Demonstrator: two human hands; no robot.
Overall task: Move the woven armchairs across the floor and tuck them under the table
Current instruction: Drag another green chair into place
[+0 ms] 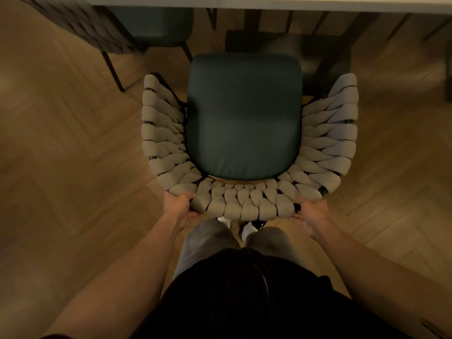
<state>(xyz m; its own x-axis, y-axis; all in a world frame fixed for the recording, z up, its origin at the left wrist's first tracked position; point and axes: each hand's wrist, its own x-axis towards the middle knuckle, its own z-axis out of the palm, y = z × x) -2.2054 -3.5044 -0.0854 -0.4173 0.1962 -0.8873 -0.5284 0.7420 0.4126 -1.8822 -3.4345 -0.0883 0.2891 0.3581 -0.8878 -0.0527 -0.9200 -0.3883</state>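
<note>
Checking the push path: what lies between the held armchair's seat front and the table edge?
In the head view, only bare wooden floor and dark table legs lie between the green seat cushion and the white table edge. Another armchair stands off left.

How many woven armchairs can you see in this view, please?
2: one armchair in the centre, gripped at its back by the left hand and right hand; another upper left by the table. Others may sit out of frame.

Dim, warm, yellowish light covers the scene. The floor (61, 143) looks smeared by motion blur, worst toward the edges, where wide-angle distortion bends lines. Deep shadow lies under the bench (269, 3).
</note>
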